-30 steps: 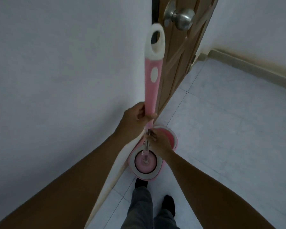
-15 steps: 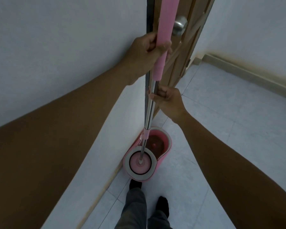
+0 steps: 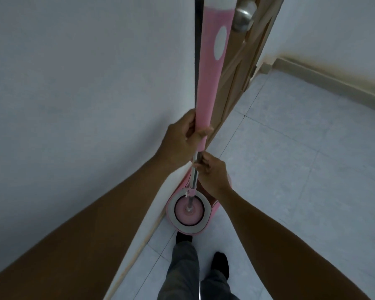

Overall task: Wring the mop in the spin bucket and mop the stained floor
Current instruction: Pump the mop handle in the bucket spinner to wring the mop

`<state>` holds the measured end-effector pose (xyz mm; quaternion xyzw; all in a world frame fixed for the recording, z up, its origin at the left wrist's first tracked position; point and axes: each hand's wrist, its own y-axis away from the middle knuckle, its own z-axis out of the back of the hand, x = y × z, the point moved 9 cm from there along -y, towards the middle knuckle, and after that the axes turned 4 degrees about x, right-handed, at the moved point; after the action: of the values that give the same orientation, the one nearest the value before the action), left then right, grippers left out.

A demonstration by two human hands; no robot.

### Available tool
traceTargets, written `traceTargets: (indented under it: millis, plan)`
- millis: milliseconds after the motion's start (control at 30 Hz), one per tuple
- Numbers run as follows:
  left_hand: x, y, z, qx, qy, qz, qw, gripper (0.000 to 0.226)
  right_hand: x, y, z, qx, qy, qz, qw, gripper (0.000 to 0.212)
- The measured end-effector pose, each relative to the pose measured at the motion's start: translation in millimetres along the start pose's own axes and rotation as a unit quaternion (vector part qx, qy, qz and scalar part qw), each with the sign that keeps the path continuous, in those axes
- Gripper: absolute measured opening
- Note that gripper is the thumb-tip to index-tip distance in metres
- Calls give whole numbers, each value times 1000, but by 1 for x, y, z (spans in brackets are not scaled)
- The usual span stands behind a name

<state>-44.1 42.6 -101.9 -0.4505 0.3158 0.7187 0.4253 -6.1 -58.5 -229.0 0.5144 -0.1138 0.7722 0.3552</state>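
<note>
Gripping mop handle [image 3: 210,87]: left hand [image 3: 182,141], right hand [image 3: 212,172]; top cropped; bucket [image 3: 191,211] half-hidden.

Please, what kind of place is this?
Probably a room or hallway in a home: a tiled floor, a wooden door with a round metal knob, and plain white walls.

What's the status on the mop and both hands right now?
Left hand gripping pink handle; right hand on metal shaft. Mop head in spin bucket basket. Door close behind handle; nothing blocking.
</note>
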Motion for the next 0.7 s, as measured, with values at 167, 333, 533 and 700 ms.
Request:
traceTargets:
  millis: [167,333,533,700]
  plan:
    - [35,32,-18,60,-57,37,996,35,-51,24,-34,108,67,-109,986,12]
    - [60,56,-26,94,-45,100,990,35,-68,38,-55,188,75,-146,968,18]
    - [2,23,8,30,19,39,999,37,-26,18,-23,148,-9,-110,983,22]
    - [-60,-14,39,-16,23,-16,999,40,28,-11,20,112,-58,-59,990,27]
